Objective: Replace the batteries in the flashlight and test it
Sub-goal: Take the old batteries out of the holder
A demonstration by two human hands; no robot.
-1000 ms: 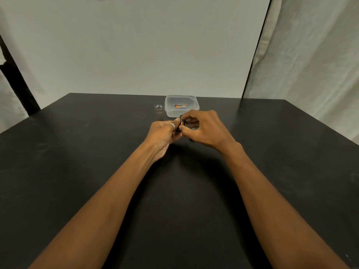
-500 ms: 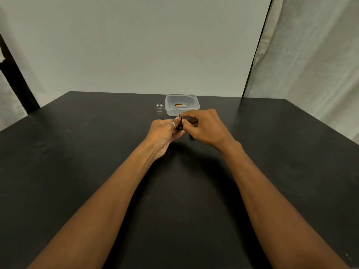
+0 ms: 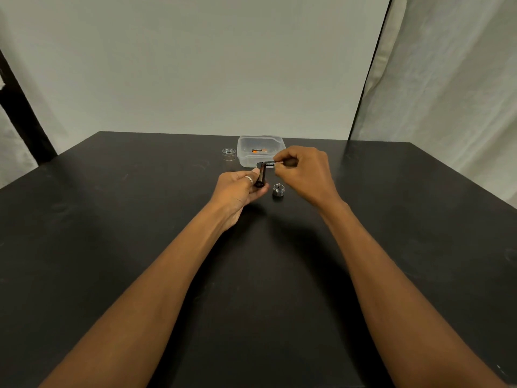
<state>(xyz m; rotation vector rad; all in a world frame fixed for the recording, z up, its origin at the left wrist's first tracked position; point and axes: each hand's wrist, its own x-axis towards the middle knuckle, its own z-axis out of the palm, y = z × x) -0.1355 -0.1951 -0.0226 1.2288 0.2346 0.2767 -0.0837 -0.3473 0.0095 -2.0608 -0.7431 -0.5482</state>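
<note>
Tub and ring stand behind flashlight tube and battery; spring cap beside.

No legible text is showing; the battery is carrying pale print, blurring out, too small to read.

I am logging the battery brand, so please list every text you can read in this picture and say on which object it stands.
No text is legible.
On the black battery in the right hand: pale print, too blurred.
On the orange-and-black battery in the clear container: too small.
</note>
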